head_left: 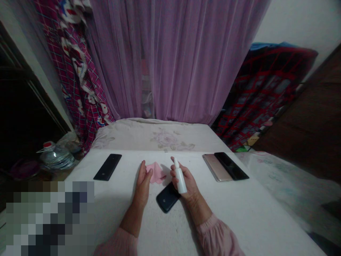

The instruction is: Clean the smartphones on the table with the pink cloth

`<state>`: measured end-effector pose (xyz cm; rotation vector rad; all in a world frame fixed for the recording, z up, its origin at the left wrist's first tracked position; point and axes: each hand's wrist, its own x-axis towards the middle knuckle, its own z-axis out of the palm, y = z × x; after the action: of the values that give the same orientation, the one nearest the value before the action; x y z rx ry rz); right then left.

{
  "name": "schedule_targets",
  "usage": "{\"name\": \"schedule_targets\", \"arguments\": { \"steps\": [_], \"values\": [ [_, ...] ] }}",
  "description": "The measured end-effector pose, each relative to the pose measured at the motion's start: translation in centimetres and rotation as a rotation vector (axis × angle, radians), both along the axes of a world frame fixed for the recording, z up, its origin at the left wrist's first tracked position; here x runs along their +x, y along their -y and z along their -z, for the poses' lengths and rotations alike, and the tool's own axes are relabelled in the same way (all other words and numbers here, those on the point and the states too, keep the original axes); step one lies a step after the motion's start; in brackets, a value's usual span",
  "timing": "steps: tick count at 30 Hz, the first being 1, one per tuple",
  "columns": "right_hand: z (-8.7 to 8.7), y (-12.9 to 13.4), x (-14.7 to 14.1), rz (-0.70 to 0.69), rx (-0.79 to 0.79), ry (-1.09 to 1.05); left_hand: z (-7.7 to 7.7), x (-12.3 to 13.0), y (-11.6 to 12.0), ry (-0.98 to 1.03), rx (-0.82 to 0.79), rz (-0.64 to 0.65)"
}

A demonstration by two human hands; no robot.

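Purple curtains (186,64) hung beyond the far edge of the white-covered tabletop (149,227). Near its middle, the right hand (188,180) had its fingers clamped around a white bottle (181,181), just beside a dark blue phone (166,200). The left hand (144,182) pinched a pink cloth (157,172) between thumb and fingers. One black phone (108,167) lay near the left edge; a rose-gold phone (216,169) and a glossy phone (231,165) lay near the right edge.

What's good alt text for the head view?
Left hand holds a pink cloth, right hand a white bottle, above a white-covered table. A dark phone lies between the forearms, one far left, two at right.
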<state>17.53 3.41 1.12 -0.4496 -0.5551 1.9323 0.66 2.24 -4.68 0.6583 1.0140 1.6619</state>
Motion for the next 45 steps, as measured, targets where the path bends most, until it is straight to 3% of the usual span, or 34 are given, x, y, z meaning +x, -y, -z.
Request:
{"name": "schedule_targets", "arguments": {
  "steps": [3,7,11,14,16,21,24,38,45],
  "values": [
    [0.1,0.0,-0.4,0.108,0.02,0.038,0.6,0.2,-0.1,-0.165,0.017,-0.018],
    [0.6,0.0,-0.9,0.267,0.036,0.227,0.8,-0.2,-0.4,-0.203,-0.007,-0.084],
    [1.1,-0.2,-1.3,0.34,0.09,0.491,0.8,-2.6,-1.1,-0.302,-0.01,-0.304],
    [1.5,-0.5,-1.3,0.333,0.211,0.756,0.9,-4.7,-1.5,-0.32,-0.044,-0.475],
    [1.8,-0.7,-1.3,0.321,0.33,0.943,1.2,-5.4,-1.7,-0.335,-0.07,-0.519],
    [2.8,-1.3,-0.9,0.482,0.771,1.301,2.2,-5.3,-1.9,-0.52,-0.064,-0.45],
    [3.2,-1.4,-0.8,0.497,0.911,1.404,2.5,-5.1,-1.9,-0.575,-0.058,-0.436],
    [3.1,-1.3,-0.7,0.56,1.015,1.524,2.2,-5.0,-2.1,-0.458,-0.034,-0.453],
    [3.2,-1.3,0.0,0.485,1.013,1.708,2.3,-5.1,-2.0,-0.448,-0.024,-0.456]
  ]
}}
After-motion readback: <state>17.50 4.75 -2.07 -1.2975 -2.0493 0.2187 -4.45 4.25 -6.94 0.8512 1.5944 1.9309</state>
